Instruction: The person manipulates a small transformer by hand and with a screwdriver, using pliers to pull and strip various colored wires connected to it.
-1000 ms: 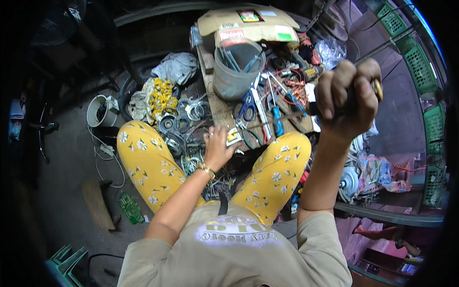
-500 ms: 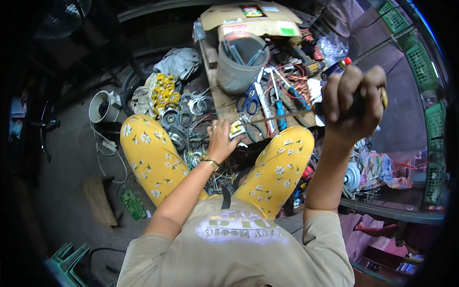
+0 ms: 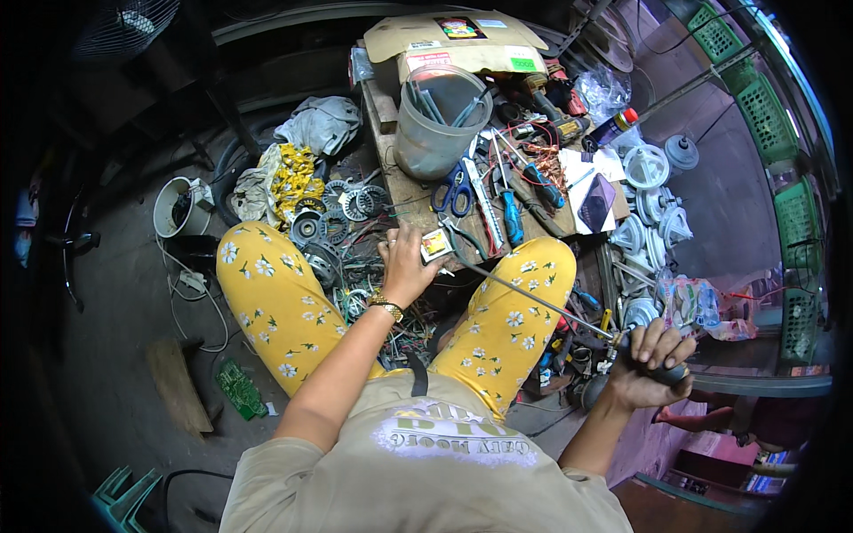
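Observation:
My left hand, a gold watch at its wrist, is closed at the near edge of the wooden board. Its fingers press on a small white-and-yellow block. Low on the right, my right hand wraps round the dark handle of a tool with a long thin shaft. The shaft, slightly curved in the picture, runs left across my right knee toward the block; whether its tip touches I cannot tell. Beside the block lie pliers, blue-handled scissors and a blue screwdriver.
A plastic bucket stands on the board before a cardboard box. Loose wires and motor parts heap on the left. A dark phone lies on white paper at the board's right; pale plastic parts pile beyond it.
My right hand has swung down and toward me from high on the right, taking the tool's handle with it. The shaft now slants down to the right. My left hand stays on the block.

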`<state>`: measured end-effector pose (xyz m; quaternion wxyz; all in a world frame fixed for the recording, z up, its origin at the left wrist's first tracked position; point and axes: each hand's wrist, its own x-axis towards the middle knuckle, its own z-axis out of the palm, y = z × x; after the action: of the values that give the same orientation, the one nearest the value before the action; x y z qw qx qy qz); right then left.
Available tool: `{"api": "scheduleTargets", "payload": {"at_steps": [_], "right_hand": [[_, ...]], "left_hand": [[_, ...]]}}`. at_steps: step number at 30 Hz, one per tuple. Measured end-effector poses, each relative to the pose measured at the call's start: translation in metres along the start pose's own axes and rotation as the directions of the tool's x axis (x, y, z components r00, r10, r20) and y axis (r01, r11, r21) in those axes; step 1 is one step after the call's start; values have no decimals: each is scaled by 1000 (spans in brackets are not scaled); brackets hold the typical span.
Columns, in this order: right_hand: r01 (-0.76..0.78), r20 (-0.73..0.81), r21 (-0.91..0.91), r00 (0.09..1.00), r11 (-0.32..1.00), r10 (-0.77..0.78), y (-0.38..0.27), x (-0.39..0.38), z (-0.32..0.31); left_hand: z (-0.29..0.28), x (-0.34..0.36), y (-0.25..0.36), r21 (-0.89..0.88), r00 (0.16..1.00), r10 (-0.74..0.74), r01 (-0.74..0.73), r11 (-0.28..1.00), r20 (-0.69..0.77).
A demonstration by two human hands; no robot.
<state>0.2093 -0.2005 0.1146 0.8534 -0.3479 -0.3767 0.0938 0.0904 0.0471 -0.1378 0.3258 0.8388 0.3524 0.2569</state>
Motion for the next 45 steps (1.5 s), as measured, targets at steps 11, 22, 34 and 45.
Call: {"api": "scheduleTargets", "payload": {"at_steps": [11, 22, 34, 45], "right_hand": [[-22, 125, 3, 992, 1000, 21, 25, 50, 35], [-112, 158, 14, 981, 994, 108, 40, 81, 57], [-173, 421, -37, 891, 984, 172, 70, 150, 96], [-256, 373, -31, 894, 966, 249, 98, 158, 110]], "left_hand": [[3, 2, 2, 24, 998, 56, -55, 998, -41], [-2, 2, 8, -15, 998, 60, -60, 998, 3], [-5, 11, 7, -66, 986, 142, -148, 987, -87], [10, 11, -6, -21, 993, 117, -118, 993, -10]]}}
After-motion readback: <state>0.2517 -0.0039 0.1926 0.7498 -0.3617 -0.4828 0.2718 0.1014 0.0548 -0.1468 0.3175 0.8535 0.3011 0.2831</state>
